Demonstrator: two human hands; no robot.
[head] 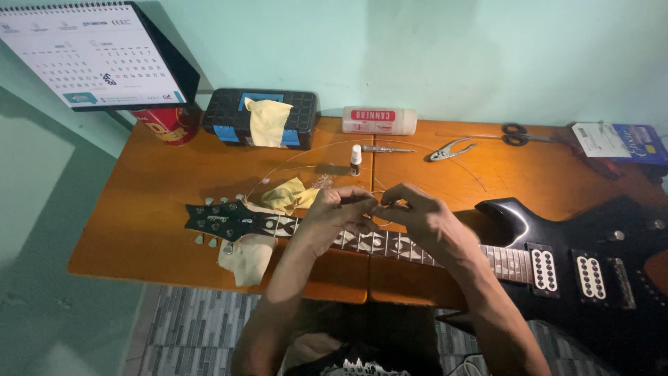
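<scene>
Orange wooden table against pale green wall, both hands' fingers pinched on thin guitar string

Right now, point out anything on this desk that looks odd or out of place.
The black electric guitar overhangs the orange table's front edge, and its neck seems to carry no strings. A loose wire string arcs across the tabletop toward both hands. Nothing looks spilled or broken.
</scene>
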